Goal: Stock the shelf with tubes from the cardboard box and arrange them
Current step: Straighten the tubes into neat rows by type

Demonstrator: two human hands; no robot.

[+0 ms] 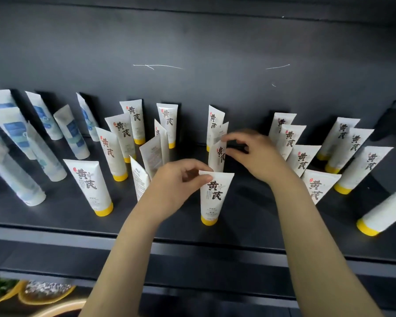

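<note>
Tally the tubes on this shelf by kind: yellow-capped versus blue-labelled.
Yellow-capped tubes: 20
Blue-labelled tubes: 7, with one more possibly cut off at the left edge
Total: 27

The cap of the turned tube [141, 179] was hidden by the left hand [174, 181], and the foot of the middle tube [218, 157], overlapped by the right hand [254, 154], was hidden behind the front tube [215, 197]. The blue-labelled tubes [12, 143] at the left were blurred and cut by the edge, and one yellow-capped tube [389, 211] was cut at the right. The labels' small print could not be read.
</note>
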